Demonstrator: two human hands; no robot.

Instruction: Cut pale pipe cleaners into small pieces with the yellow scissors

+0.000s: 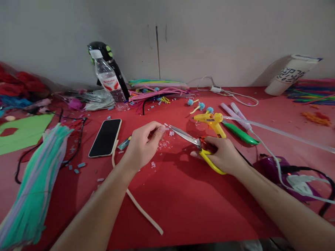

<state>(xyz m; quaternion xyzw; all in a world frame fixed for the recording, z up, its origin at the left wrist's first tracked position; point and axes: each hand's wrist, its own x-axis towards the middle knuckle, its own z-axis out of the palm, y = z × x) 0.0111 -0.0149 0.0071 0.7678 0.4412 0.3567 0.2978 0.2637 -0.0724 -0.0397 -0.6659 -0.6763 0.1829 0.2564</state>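
My left hand [146,143] is closed in a pinch over the middle of the red table. Pale pink bits show by its fingertips, but what it grips is too small to make out. My right hand [222,154] holds scissors [184,135] with yellow and orange handles. Their blades point left, with the tips close to my left fingertips. Small pale pink scraps [164,145] lie scattered below the blades. A cream-coloured strip [143,209] runs under my left forearm towards the front edge.
A yellow glue gun [210,120] with a long glue stick lies just beyond my right hand. A phone [105,138] and green-lilac pipe cleaners [34,187] lie left. A bottle [108,78] stands behind; a purple power strip [272,167] with cables is at right.
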